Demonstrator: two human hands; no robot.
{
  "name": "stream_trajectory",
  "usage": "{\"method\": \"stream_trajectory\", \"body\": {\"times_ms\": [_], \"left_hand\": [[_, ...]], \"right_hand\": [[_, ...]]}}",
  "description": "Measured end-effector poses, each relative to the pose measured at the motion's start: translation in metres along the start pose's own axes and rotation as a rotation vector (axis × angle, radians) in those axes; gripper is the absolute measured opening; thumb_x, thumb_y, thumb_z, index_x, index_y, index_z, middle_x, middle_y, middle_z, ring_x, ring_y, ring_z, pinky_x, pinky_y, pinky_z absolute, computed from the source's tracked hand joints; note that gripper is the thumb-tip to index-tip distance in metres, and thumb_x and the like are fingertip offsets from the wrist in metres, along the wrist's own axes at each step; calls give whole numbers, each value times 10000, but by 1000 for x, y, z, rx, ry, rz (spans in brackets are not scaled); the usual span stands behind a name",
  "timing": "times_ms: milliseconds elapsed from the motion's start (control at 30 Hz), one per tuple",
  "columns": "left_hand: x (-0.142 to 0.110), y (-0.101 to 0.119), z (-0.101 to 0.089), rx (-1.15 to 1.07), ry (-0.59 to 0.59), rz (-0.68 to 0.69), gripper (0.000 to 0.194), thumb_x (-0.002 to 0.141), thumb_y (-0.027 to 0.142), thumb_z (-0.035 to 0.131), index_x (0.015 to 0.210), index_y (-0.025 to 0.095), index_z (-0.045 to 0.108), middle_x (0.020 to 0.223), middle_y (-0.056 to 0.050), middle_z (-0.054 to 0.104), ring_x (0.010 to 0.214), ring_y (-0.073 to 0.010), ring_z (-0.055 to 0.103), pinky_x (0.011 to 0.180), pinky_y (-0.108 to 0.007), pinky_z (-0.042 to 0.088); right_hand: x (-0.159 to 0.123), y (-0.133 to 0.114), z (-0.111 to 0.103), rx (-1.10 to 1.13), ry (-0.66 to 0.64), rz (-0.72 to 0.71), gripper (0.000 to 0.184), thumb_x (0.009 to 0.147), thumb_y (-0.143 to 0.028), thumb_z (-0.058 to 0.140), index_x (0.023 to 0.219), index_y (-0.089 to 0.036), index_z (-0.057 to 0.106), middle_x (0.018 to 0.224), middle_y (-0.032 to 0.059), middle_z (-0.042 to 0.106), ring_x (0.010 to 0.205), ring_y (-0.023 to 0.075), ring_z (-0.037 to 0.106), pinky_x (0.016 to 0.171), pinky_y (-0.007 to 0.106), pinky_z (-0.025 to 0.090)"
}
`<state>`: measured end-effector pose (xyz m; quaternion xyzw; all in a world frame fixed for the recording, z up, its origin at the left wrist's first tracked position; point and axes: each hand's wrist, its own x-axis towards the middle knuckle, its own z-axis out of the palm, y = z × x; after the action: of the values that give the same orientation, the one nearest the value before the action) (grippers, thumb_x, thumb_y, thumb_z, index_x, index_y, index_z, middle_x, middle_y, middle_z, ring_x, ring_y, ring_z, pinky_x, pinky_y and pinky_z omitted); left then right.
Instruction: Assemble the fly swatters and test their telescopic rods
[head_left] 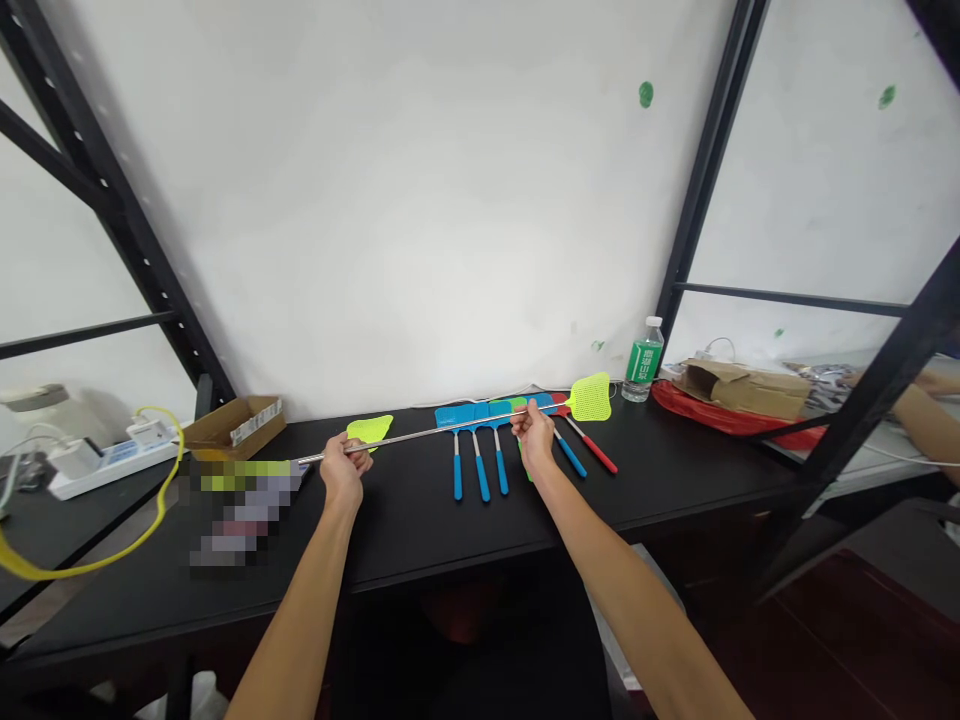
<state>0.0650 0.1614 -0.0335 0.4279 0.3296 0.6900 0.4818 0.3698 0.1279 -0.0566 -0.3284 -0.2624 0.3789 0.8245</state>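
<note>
Stretched across in front of me is a fly swatter with a yellow-green mesh head at its right end and a long thin metal rod. My left hand is closed round the rod near its left end, where a yellow handle is partly blurred out. Toward the head, my right hand pinches the same rod. Below the rod, several blue fly swatters lie on the black table, handles toward me. A red fly swatter lies right of them, and a green one is partly hidden by my right hand. Another yellow-green swatter head lies beside my left hand.
An open cardboard box stands at the left, near a white power strip and a yellow cable. At the right back stands a water bottle. Beyond the black rack post are a cardboard package and another person's arm.
</note>
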Motion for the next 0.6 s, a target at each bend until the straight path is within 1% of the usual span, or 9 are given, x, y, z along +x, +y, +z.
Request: {"method": "stream_trajectory", "body": {"times_ms": [67,133,200,300,333,367,400,500,600], "left_hand": [[0,-1,0,5,15,35,467,815,433,424,461,230,195,385,69,160,312,-67,162,366,-237,205],[-3,-4,3,12,-8,42,501,841,499,383,451,229,221,393,64,169,322,-70,167,369,-238,200],[-8,-8,9,39,-67,12,531,847,549,378,448,229,237,403,61,176,335,-70,166,367,-238,178],[-14,-14,21,90,-191,-42,555,845,585,408,451,229,247,417,55,201,353,-72,177,367,-236,145],[-15,-14,23,91,-206,-47,560,845,594,406,451,229,249,420,54,204,356,-72,178,368,-235,140],[-16,-14,24,80,-194,-46,563,846,606,393,451,230,251,421,55,202,356,-73,176,368,-235,141],[-15,-13,22,64,-157,-37,563,847,616,372,452,232,252,420,57,196,352,-74,173,367,-235,147],[-10,-8,13,39,4,3,550,851,628,295,464,240,251,404,61,182,334,-82,175,362,-240,181],[-5,-3,4,54,107,19,505,848,576,295,474,242,238,394,60,189,326,-84,181,361,-241,192]], "right_hand": [[-3,0,3,14,-9,2,489,755,-652,667,688,-169,636,549,22,604,452,111,493,448,254,399],[-7,0,6,29,-10,-7,487,756,-653,666,683,-173,623,538,9,581,458,110,493,450,252,402],[-10,0,10,34,-18,-11,481,761,-650,661,679,-180,610,536,0,565,461,111,493,452,256,403],[-13,0,13,22,-51,11,468,772,-642,653,690,-184,608,549,4,572,469,116,499,458,263,402],[-14,0,14,24,-51,15,467,774,-641,650,689,-184,607,549,4,572,470,117,498,458,264,400],[-13,0,14,30,-40,15,467,776,-642,648,685,-186,603,543,1,565,468,115,493,457,263,398],[-13,-1,13,40,-19,10,469,778,-644,643,677,-188,597,533,-4,554,461,112,484,453,261,394],[-9,-4,8,57,48,-12,475,798,-650,614,657,-198,569,500,-20,509,442,107,459,443,261,382],[-6,-7,5,54,50,-29,469,811,-646,597,656,-204,558,498,-22,501,444,111,467,446,265,384]]}}
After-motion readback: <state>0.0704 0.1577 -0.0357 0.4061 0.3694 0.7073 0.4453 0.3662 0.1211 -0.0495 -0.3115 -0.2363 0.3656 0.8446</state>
